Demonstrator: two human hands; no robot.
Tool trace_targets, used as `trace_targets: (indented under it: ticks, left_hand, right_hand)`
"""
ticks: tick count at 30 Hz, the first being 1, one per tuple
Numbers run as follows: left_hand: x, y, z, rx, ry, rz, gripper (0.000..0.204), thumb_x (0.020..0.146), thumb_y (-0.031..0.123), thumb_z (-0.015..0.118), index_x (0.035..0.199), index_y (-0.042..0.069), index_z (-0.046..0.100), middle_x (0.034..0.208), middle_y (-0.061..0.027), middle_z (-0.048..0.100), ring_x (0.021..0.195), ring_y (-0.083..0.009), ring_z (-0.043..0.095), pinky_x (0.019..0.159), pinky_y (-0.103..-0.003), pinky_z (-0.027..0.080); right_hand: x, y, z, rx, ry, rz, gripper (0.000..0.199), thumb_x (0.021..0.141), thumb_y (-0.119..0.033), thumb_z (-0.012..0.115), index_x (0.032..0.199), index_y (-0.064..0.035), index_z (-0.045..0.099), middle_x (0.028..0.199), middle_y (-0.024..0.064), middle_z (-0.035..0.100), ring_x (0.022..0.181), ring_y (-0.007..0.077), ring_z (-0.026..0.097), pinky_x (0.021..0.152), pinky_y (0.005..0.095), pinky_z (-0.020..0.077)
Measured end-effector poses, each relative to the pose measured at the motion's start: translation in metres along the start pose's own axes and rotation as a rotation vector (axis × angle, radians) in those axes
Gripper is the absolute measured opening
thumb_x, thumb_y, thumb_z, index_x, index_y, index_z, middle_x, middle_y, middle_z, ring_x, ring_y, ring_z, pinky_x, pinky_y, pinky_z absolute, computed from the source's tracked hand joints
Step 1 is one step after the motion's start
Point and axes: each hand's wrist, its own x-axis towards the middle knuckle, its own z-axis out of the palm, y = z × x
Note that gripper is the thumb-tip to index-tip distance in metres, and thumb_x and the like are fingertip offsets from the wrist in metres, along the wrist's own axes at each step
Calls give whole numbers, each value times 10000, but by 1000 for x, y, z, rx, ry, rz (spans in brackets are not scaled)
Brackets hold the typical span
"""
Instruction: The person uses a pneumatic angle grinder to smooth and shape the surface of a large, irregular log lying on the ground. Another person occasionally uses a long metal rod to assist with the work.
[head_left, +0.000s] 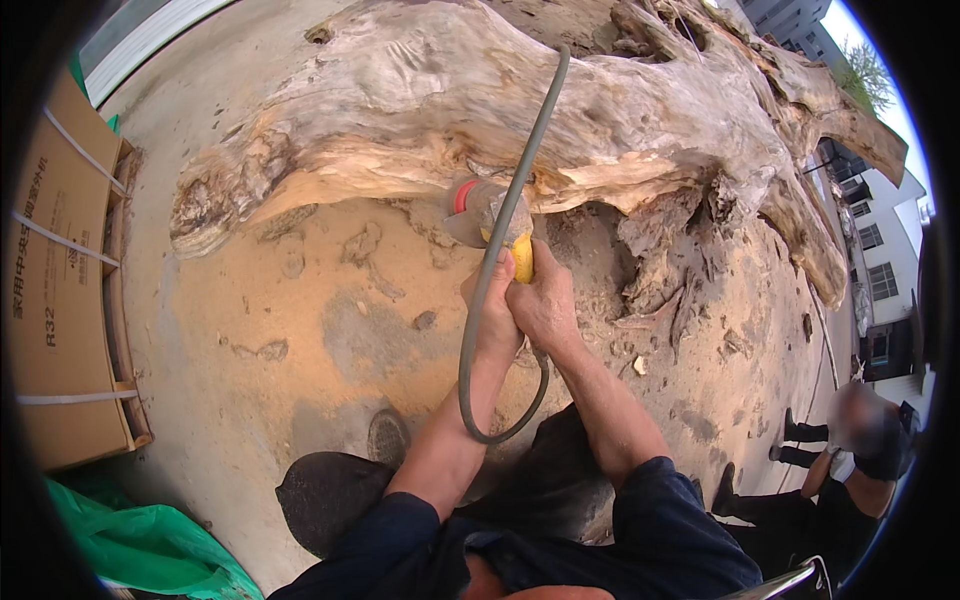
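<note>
One sawdust-covered concrete ground (300, 330), outdoors, buildings (880, 240)

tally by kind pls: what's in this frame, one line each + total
Hands: 2, left hand and right hand, both on the grinder
Yellow power grinder: 1
Grey cable: 1
Large weathered tree trunk: 1
Cardboard box: 1
Green plastic bag: 1
Other person: 1
Total: 8
</note>
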Motion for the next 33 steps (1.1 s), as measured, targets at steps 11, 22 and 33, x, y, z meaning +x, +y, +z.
trace_targets:
  ticks: [11, 22, 33]
  left_hand:
    - [4, -20, 6, -70, -46, -8, 419, 1035, 350, 610, 1162, -47, 660, 1042, -61, 659, 945, -156, 620, 852, -320, 505]
    - [12, -45, 2, -45, -76, -85, 384, 1036, 312, 615, 1175, -42, 663, 1065, -61, 668, 944, -151, 616, 852, -311, 504]
    - [-3, -53, -7, -26, -21, -61, 389, 1048, 325, 580, 1160, -39, 657, 1058, -65, 658, 940, -159, 616, 857, -319, 500]
  right_hand:
    - [5, 18, -12, -72, 18, 11, 340, 903, -118, 653, 1209, 26, 627, 980, 262, 717, 967, 324, 721, 820, 428, 531]
    - [4, 35, -19, 26, 88, 3, 287, 912, -159, 657, 1132, 22, 618, 923, 284, 706, 917, 418, 722, 763, 458, 538]
    - [-8, 46, -14, -22, 89, 54, 287, 903, -187, 678, 1104, 11, 621, 922, 291, 700, 925, 443, 706, 768, 490, 532]
